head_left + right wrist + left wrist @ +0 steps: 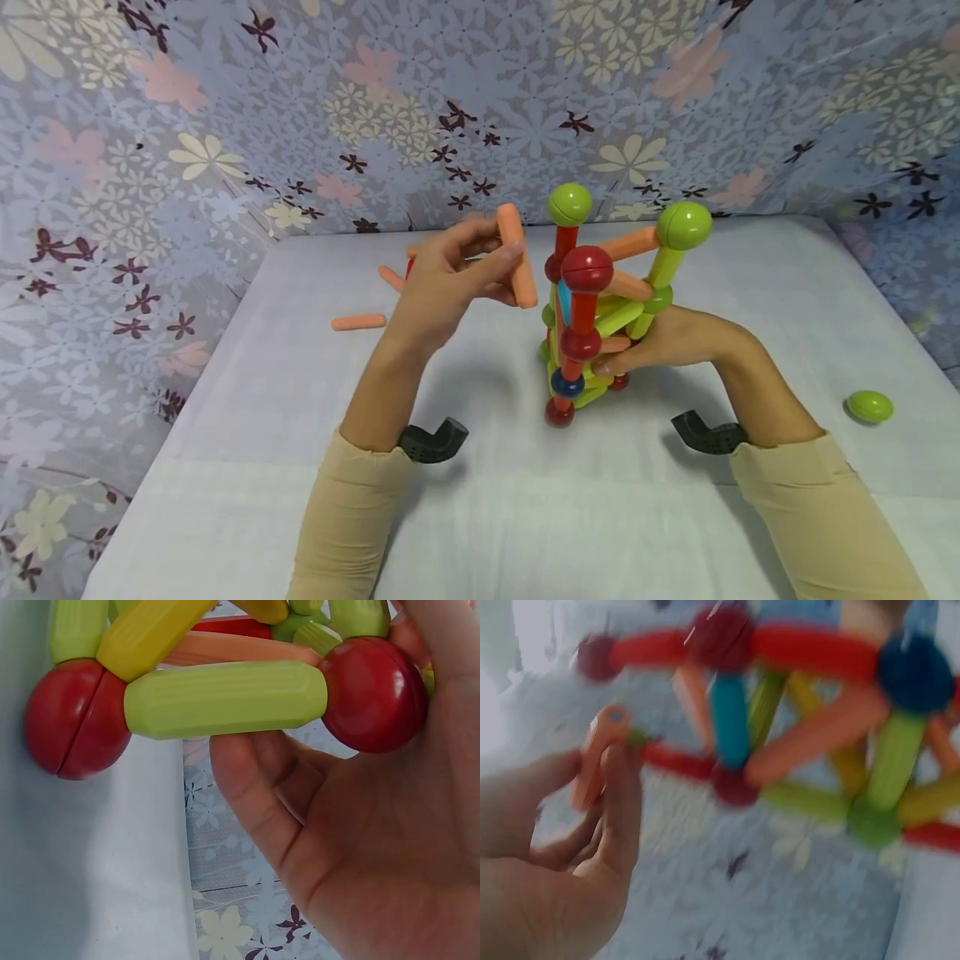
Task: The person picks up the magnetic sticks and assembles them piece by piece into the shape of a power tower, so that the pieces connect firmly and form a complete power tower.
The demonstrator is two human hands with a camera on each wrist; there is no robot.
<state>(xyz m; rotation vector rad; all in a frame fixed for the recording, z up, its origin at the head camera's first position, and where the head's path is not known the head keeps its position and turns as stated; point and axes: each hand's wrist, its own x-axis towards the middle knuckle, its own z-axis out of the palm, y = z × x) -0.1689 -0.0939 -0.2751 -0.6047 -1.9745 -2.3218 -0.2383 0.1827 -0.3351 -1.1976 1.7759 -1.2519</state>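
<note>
My left hand [438, 292] pinches an orange rod [508, 223] between thumb and fingers, holding it nearly upright just left of a tower of rods and balls. The tower has a red ball [587, 268] at its near top corner and green balls [684, 225] at two other top corners. From the right, my right hand [678, 337] grips the tower low down, its fingers partly hidden behind the rods. In the left wrist view, the rod [591, 776] overlaps a green ball. A light-green rod [225, 699] between two red balls lies across the right fingertips in the right wrist view.
A loose orange rod [358, 322] lies on the white table [247, 400] at left, with more pieces partly behind the left hand. Far right rests a loose green ball [870, 406]. A floral cloth [420, 108] hangs behind the table.
</note>
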